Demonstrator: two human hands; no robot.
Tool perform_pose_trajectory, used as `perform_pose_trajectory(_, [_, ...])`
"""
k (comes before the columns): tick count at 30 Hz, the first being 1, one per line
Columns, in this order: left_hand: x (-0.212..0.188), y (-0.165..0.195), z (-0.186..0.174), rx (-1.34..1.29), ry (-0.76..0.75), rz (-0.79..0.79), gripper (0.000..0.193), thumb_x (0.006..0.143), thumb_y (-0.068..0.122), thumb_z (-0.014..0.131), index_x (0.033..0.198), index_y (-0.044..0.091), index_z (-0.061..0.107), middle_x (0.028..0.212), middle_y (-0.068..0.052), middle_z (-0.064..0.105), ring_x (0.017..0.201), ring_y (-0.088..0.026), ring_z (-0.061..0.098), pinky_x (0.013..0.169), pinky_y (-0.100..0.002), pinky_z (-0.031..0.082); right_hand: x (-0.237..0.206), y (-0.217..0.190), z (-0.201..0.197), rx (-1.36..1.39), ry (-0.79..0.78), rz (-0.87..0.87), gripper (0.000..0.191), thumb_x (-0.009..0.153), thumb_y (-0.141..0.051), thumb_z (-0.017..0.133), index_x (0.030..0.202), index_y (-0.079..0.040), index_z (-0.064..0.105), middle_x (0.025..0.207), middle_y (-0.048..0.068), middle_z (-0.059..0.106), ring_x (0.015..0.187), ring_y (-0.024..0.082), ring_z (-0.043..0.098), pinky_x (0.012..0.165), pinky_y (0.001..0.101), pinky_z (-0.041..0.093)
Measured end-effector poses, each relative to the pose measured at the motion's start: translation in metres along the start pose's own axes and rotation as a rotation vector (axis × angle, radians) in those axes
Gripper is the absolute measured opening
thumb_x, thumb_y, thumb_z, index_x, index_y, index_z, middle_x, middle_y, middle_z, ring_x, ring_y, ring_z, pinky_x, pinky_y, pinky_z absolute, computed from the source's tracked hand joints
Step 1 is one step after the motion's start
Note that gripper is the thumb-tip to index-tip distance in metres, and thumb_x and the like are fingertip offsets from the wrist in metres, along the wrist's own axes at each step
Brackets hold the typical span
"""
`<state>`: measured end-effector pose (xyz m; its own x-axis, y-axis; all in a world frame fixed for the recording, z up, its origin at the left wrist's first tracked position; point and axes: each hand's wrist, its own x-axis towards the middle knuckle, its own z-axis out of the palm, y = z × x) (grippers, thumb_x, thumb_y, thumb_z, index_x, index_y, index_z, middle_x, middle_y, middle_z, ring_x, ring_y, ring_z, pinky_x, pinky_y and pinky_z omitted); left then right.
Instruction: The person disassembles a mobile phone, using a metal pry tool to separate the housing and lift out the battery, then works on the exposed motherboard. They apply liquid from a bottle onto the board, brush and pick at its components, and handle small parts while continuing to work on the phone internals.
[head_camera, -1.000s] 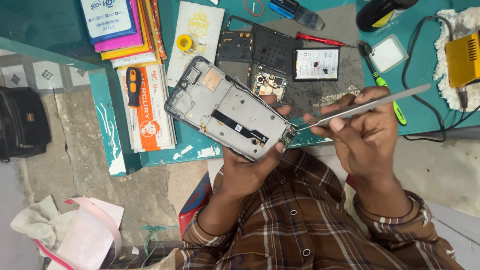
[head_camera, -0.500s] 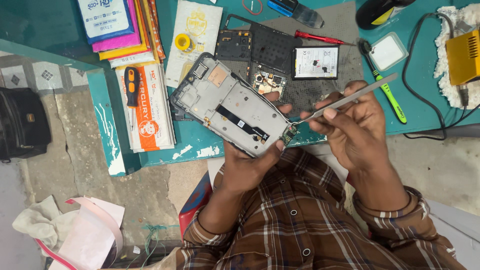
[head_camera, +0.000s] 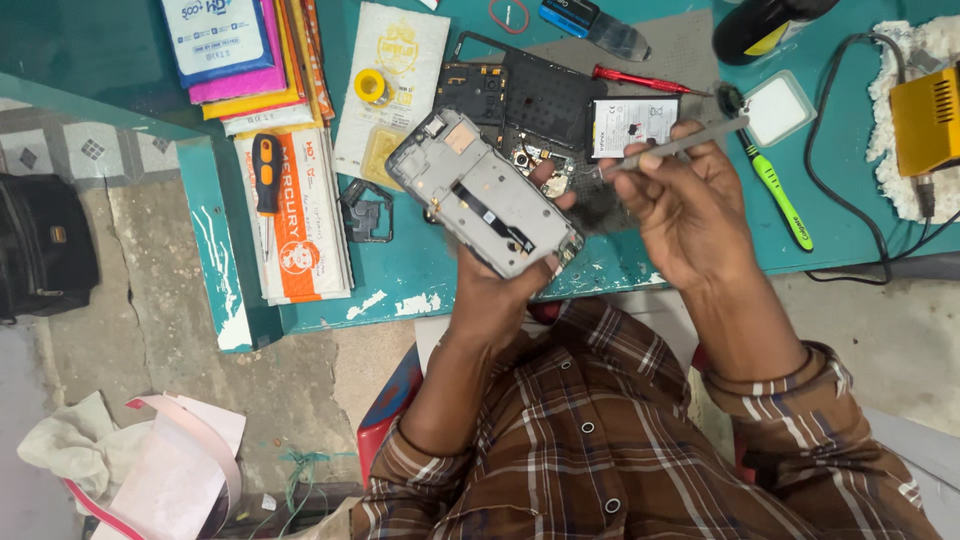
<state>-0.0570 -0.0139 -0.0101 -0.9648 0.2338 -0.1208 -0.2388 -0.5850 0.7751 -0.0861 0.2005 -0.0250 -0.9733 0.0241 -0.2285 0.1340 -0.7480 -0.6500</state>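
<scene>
The left hand (head_camera: 505, 290) holds an opened phone frame (head_camera: 483, 193) from below, fingers wrapped around its lower end, so the grey inner side faces up and the frame tilts diagonally above the edge of the teal table (head_camera: 440, 290). A thin black strip runs along the middle of the frame, and a small tan patch sits near its upper end.

The right hand (head_camera: 690, 205) is closed around a slim metal tool (head_camera: 680, 147), pinched between thumb and fingers. The tool points up and to the right, away from the frame, and its near end lies just beside the frame's upper right side without clearly touching it.

On the table behind the frame lie a black phone back cover (head_camera: 545, 95) and a flat battery (head_camera: 632, 124) with a pale label. A red screwdriver (head_camera: 640, 79) lies just above the battery. A green-handled tool (head_camera: 775, 190) rests to the right of the right hand, near a small clear square case (head_camera: 780, 107). Further right stands a yellow box (head_camera: 925, 118) with black cables. To the left lie an orange-and-black screwdriver (head_camera: 265, 172) on white and orange packets (head_camera: 300, 225), a yellow roll of tape (head_camera: 372, 86), and a stack of coloured packets (head_camera: 235, 50). A black bag (head_camera: 40, 245) sits on the floor at the left.
</scene>
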Motion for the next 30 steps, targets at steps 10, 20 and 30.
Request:
perform_pose_trajectory(10, [0.001,-0.004,-0.016,-0.046,0.043,-0.033,0.092,0.078,-0.027,0.058,0.157,0.008,0.029,0.159,-0.021,0.046,0.143,-0.039,0.053,0.097,-0.035,0.059,0.025,0.012,-0.006,-0.07,0.129,-0.036,0.016,0.103,0.009,0.062,0.113,-0.001,0.054,0.108,0.019,0.072,0.103,0.032,0.077,0.091,0.0348,0.067])
perform_pose_trajectory(20, [-0.01,0.008,-0.017,-0.094,-0.083,0.006,0.09,0.084,-0.023,0.064,0.159,0.012,0.029,0.165,-0.025,0.04,0.147,-0.04,0.05,0.111,-0.044,0.056,0.012,-0.003,-0.001,-0.572,0.031,-0.33,0.032,0.109,0.003,0.064,0.127,-0.006,0.039,0.11,0.013,0.068,0.105,0.026,0.076,0.089,0.0378,0.069])
perform_pose_trajectory(30, [-0.017,0.017,-0.01,-0.197,-0.045,-0.006,0.091,0.083,-0.014,0.064,0.162,0.01,0.026,0.163,-0.027,0.04,0.146,-0.043,0.05,0.118,-0.051,0.051,-0.026,-0.035,0.023,-1.291,0.007,-0.606,0.023,0.111,0.013,0.058,0.125,0.008,0.041,0.112,0.024,0.066,0.103,0.027,0.072,0.086,0.0338,0.061])
